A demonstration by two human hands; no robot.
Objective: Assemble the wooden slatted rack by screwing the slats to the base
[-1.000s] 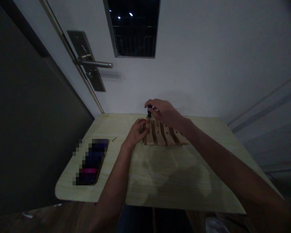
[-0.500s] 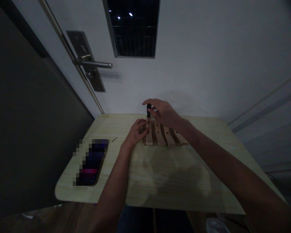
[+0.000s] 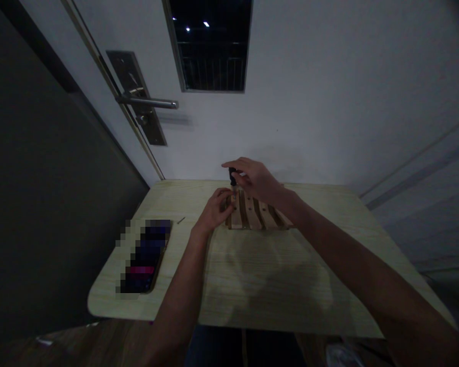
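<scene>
My right hand (image 3: 257,177) is closed around the black handle of a screwdriver (image 3: 232,176), which stands nearly upright with its tip down at the leftmost slat. Beneath it lies a small wooden slatted rack (image 3: 254,218), with wavy slats and dark holes along them. The fingers of my left hand (image 3: 214,208) grip the rack's left end, close to the screwdriver's tip. Whether a screw sits under that tip is too small to tell. My right hand and forearm cover part of the rack's right side.
A thin metal piece, apparently a screw (image 3: 181,220), lies on the pale wooden table (image 3: 275,285) left of my left hand. Farther left is a phone (image 3: 147,260), partly pixelated. Behind the table stands a white door with a metal handle (image 3: 153,103).
The screwdriver's handle has tipped slightly to the left, and my right hand has shifted a little with it. My left hand stays at the rack's left end.
</scene>
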